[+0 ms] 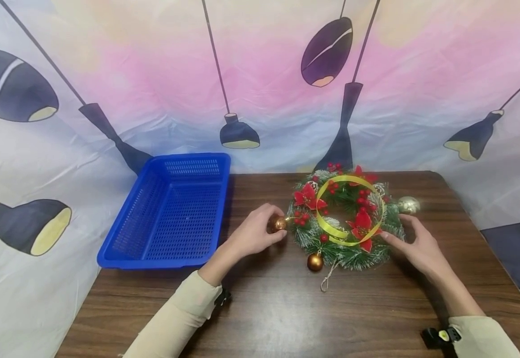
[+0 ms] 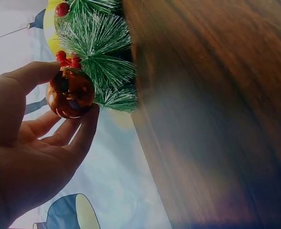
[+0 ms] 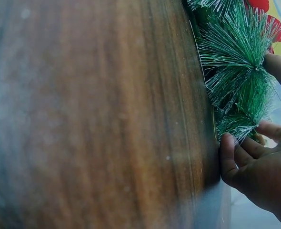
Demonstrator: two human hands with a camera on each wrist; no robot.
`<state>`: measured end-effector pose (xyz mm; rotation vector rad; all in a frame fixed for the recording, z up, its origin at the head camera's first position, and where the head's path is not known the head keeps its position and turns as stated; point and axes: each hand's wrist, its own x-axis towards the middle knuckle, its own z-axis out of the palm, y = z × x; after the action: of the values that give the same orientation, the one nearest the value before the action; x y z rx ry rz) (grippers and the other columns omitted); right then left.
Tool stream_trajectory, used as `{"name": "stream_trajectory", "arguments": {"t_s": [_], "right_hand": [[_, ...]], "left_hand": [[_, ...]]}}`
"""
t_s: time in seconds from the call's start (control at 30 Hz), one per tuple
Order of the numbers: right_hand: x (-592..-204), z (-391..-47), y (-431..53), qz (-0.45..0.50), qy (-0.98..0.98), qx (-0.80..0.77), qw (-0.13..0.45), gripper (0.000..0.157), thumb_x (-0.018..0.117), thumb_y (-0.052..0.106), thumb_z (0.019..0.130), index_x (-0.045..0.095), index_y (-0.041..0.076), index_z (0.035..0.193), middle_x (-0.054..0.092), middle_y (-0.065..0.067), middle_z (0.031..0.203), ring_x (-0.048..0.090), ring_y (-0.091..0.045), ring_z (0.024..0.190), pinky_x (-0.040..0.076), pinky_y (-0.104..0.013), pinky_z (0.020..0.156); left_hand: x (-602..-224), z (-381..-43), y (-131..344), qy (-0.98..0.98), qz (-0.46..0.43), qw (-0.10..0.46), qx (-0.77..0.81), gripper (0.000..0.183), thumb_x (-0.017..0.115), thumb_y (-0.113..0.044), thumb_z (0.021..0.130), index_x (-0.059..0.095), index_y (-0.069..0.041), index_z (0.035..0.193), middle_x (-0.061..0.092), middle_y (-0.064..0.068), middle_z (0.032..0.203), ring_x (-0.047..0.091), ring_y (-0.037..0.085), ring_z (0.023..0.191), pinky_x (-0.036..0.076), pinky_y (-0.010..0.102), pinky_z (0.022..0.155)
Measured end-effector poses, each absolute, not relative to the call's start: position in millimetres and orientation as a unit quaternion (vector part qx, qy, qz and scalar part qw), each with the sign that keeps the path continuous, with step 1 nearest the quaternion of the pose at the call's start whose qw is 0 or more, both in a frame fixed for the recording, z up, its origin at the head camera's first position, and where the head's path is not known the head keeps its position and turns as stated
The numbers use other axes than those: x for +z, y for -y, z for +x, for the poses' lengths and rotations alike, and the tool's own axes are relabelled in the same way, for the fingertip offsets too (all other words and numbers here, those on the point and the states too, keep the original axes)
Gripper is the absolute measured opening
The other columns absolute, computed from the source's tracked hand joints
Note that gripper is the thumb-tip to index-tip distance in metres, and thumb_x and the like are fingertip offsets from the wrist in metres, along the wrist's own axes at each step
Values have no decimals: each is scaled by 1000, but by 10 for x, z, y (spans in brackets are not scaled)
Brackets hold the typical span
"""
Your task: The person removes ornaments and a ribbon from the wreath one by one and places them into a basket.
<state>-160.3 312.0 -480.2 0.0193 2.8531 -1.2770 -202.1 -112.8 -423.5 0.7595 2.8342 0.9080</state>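
A green Christmas wreath with frosted needles, red flowers and berries lies on the table. My left hand holds a shiny copper bauble at the wreath's left side, thumb on one side and fingertips on the other. On the right, my right hand grips the wreath's edge, its thumb over the needles and its fingers curled at the outer side. A loop of yellow ribbon rests on top of the wreath. Another copper bauble sits at the front edge, and a pale gold bauble at the right.
To the left of the wreath stands a blue plastic basket with perforated walls. A twine loop sticks out from the wreath's front onto the brown wooden table. Behind the table hangs a cloth backdrop printed with lamps.
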Motion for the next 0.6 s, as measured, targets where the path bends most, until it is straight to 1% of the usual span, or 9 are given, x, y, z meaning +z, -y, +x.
{"name": "stream_trajectory", "arguments": {"t_s": [0.2,0.47,0.6], "right_hand": [[-4799,-1610,-3119,6,-913,-409,5,92,71,49,100,28,-1,163,36,-38,158,33,-62,143,32,-80,105],[-4795,-1609,-3126,5,-913,-409,5,92,71,49,100,28,-1,163,36,-38,158,33,-62,142,32,-80,105],[-4800,-1608,-3123,5,-913,-408,7,92,71,49,100,28,-1,163,36,-38,158,33,-62,142,32,-80,105]], "left_hand": [[-4214,-1985,1179,-923,244,39,295,40,79,-25,94,66,-7,127,65,6,124,64,21,111,55,40,99],[-4180,-1950,1179,-913,273,53,298,41,77,-27,95,66,-7,130,66,5,127,63,20,118,53,40,104],[-4190,-1938,1156,-910,285,60,296,41,77,-28,96,66,-8,130,66,5,127,63,21,118,53,39,103]]}}
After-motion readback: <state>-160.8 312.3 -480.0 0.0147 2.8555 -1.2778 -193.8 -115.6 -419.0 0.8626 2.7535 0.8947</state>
